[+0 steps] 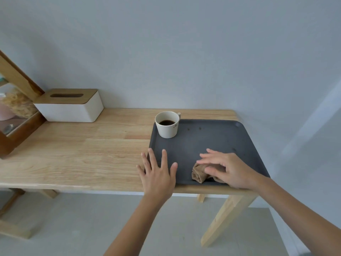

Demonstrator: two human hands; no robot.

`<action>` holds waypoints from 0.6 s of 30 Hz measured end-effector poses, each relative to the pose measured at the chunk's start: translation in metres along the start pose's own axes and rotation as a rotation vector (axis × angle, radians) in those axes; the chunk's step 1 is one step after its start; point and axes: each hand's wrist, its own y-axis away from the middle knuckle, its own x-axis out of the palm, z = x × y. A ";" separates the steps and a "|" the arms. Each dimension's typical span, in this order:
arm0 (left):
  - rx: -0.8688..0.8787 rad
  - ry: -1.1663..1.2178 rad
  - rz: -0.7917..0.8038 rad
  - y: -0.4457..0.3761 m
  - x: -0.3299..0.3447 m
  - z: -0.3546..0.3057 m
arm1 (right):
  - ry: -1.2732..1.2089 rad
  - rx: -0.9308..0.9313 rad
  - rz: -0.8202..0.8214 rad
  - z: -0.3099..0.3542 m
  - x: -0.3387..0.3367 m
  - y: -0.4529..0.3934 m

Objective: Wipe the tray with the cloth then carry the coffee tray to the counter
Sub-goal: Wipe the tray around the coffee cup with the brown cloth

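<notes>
Tray (212,139) (dark, spotted): right hand (227,169) flat on cloth (198,173), left hand (156,172) spread at rim; best wiped clear of cup (167,124).

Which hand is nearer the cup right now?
Left. The left hand lies spread over the tray's near left corner, below the cup. The right hand presses on the cloth, further right along the tray's near edge.

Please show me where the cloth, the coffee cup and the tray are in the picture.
cloth (198,174): head view, on its rolled left end.
coffee cup (167,129): head view, on its front wall.
tray (212,137): head view, on its bare dark floor.
</notes>
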 end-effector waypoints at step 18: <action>0.123 -0.166 0.060 -0.006 0.000 0.015 | 0.384 0.049 -0.108 -0.043 -0.002 -0.140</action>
